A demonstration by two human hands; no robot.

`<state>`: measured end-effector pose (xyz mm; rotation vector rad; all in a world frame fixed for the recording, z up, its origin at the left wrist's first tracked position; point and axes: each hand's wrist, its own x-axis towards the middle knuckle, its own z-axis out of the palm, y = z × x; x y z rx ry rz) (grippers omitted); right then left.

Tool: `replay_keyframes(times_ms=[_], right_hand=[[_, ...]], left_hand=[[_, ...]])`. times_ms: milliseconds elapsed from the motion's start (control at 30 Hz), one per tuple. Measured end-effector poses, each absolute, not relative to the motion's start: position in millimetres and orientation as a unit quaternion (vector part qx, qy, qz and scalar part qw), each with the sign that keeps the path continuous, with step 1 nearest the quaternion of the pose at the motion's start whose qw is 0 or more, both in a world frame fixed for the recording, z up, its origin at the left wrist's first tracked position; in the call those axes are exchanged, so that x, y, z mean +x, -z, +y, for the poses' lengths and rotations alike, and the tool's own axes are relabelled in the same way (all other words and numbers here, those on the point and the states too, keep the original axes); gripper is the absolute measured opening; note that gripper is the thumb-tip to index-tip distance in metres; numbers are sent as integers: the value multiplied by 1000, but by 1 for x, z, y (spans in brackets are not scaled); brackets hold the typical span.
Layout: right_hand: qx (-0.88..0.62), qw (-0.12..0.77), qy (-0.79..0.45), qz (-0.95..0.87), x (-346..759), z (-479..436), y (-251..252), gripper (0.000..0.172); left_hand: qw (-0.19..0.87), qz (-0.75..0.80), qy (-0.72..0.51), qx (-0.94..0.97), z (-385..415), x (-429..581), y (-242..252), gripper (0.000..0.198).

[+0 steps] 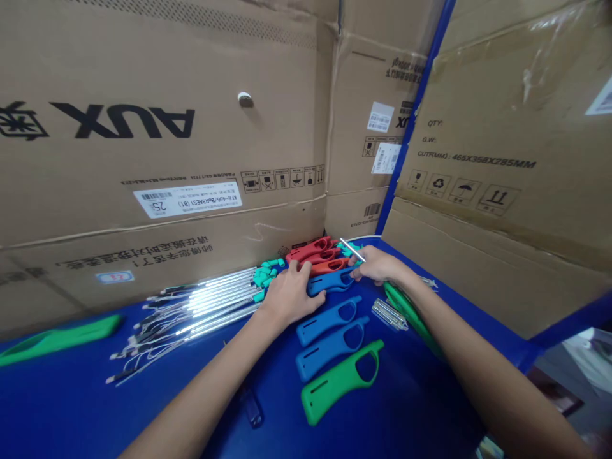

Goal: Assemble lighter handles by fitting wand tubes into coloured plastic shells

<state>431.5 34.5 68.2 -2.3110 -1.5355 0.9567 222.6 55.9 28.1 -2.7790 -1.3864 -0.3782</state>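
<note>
My left hand (289,296) reaches over a row of lighter-shaped plastic casings, thumb and fingers spread apart around the near end of a blue casing (331,281). My right hand (377,264) is closed on a thin silver metal tube (352,250) that points up and left. Its lower fingers are close to the far end of that blue casing; contact is unclear. Behind lie an orange casing (329,266) and red casings (310,250). Nearer me are two more blue casings (329,347) and a green casing (342,382).
Silver tubes with wires and teal ends (205,306) lie at left, beside a green casing (62,338). Short metal pieces (389,313) and a green object (411,315) lie by my right forearm. A clear blue-purple item (251,408) is near me. Cardboard walls (215,146) enclose the blue surface.
</note>
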Motion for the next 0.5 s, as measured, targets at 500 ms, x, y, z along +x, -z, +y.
replay_keyframes(times_ms=[500], right_hand=[[-766, 128, -339, -531, 430, 34, -63, 29]], left_hand=[[-30, -427, 96, -899, 69, 210, -37, 62]])
